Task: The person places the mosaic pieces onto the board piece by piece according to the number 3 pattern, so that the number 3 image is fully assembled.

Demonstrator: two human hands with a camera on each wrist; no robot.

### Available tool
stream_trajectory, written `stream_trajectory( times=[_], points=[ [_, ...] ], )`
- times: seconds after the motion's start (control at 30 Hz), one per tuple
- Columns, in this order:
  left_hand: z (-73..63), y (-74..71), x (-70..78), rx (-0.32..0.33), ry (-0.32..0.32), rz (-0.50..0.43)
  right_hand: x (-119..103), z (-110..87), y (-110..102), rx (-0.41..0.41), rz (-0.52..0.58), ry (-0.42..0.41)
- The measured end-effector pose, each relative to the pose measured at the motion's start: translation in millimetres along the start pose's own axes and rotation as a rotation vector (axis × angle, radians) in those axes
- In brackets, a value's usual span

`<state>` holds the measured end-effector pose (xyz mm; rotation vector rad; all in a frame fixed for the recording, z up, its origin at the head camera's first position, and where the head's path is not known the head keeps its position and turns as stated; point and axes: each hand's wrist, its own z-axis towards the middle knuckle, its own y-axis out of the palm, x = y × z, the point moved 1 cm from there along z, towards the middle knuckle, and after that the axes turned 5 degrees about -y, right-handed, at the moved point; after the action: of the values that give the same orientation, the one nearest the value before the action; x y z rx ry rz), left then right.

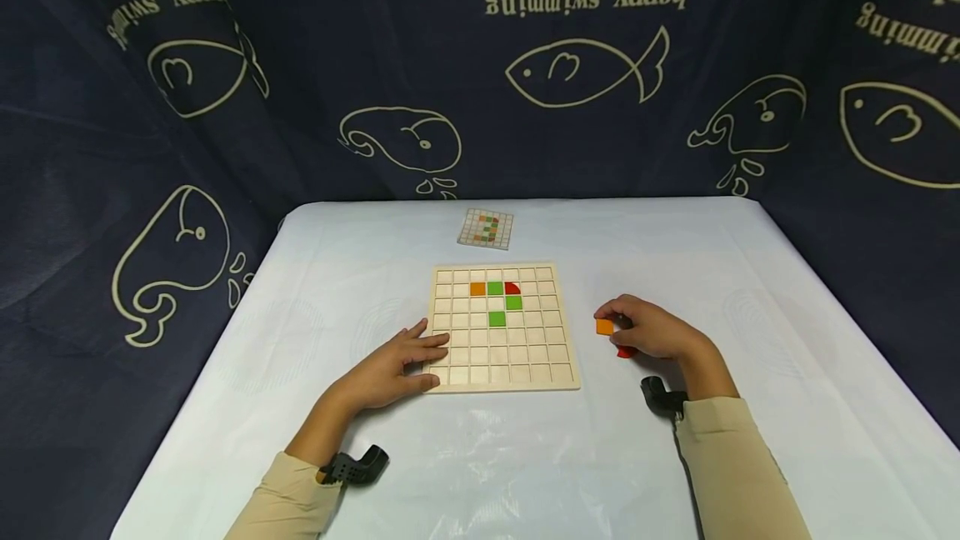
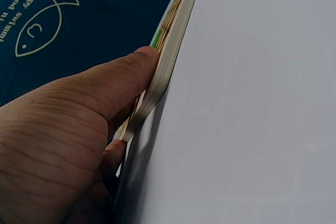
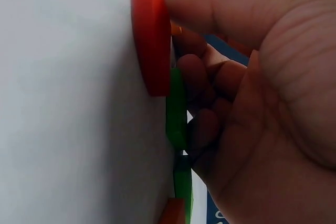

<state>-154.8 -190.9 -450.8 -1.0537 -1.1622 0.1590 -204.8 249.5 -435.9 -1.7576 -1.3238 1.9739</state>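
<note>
A pale wooden grid board (image 1: pixel 457 357) lies flat on the table. It bears an orange square (image 1: pixel 477 289), a red rounded piece (image 1: pixel 512 288) and several green squares (image 1: pixel 497 319). My left hand (image 1: pixel 393 367) rests with spread fingers on its left edge; in the left wrist view the thumb (image 2: pixel 136 66) lies over that edge. To the right of the board, my right hand (image 1: pixel 652 329) pinches an orange square tile (image 1: pixel 604 327) between thumb and index finger. Beneath it is a red piece (image 1: pixel 626 352). The right wrist view has the red piece (image 3: pixel 152 40) beside the thumb, with green tiles (image 3: pixel 176 108) behind.
Behind the board lies a small pattern card (image 1: pixel 472 233) with a coloured grid. A white cloth (image 1: pixel 495 457) covers the table. Dark fabric (image 1: pixel 480 65) with fish drawings hangs at the back and sides. Each wrist wears a black camera mount (image 1: pixel 360 467).
</note>
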Motion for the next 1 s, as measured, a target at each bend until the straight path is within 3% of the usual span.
stream_trajectory(
  times=[1.0],
  points=[
    [0.6,0.5,-2.3,-0.009,-0.003,0.011,-3.9,0.3,-0.2,0.011,0.111,0.072]
  ],
)
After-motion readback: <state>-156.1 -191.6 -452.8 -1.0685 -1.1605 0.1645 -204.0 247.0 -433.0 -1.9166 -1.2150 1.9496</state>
